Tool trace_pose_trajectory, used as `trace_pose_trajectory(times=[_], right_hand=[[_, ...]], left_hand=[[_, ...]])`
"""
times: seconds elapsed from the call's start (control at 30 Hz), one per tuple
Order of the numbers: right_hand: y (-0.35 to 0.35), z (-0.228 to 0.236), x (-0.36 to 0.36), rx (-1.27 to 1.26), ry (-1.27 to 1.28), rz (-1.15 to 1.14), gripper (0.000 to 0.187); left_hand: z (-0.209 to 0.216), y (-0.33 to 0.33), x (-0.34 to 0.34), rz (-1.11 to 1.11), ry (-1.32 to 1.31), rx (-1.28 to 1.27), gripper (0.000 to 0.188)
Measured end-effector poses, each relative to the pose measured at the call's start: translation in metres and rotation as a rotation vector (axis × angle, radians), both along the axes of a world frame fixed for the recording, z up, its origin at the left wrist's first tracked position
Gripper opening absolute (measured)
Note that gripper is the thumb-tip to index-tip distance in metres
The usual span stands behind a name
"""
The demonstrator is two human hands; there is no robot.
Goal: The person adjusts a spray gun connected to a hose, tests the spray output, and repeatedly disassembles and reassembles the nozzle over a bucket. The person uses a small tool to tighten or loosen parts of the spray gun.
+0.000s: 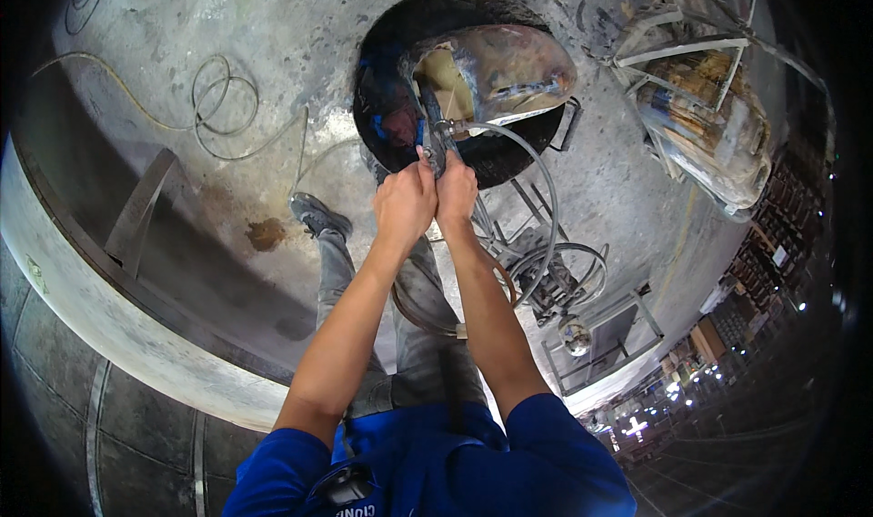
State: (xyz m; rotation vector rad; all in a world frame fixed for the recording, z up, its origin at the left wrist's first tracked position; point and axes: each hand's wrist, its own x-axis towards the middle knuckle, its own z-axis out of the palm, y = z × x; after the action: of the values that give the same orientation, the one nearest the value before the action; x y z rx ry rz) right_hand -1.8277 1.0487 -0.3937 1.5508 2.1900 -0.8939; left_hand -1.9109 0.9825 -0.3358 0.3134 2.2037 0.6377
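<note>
Both my hands are closed, side by side, on a dark, long hand tool (435,153) whose exact kind I cannot make out. My left hand (406,199) grips its near end from the left; my right hand (456,190) wraps it from the right. A pale hose (546,176) joins the tool at a metal fitting and loops right and down. The tool's far end points into a black round tub (377,40). In that tub lies a stained, rounded shell (527,62) with a pale, jagged opening close to the tool's tip.
Another hose (223,80) lies coiled on the grey floor at left. A big curved wall (136,335) runs along the left. Near my right arm stands metal equipment (546,281) with looped hoses. A metal frame (677,53) holds a rough form (709,126) at far right.
</note>
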Motion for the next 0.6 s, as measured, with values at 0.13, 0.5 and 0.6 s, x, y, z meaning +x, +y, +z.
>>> trace_pose_trajectory(times=[0.13, 0.5, 0.6], right_hand=[[0.0, -0.001, 0.005, 0.126, 0.129, -0.012, 0.056], [0.001, 0.0, 0.021, -0.004, 0.051, -0.042, 0.05], [-0.003, -0.002, 0.022, 0.118, 0.191, -0.032, 0.046]], left_hand=[[-0.006, -0.002, -0.005, 0.091, -0.145, 0.127, 0.044], [-0.019, -0.005, 0.0, 0.182, -0.447, 0.152, 0.048], [-0.02, -0.008, 0.0, 0.209, -0.335, 0.156, 0.049]])
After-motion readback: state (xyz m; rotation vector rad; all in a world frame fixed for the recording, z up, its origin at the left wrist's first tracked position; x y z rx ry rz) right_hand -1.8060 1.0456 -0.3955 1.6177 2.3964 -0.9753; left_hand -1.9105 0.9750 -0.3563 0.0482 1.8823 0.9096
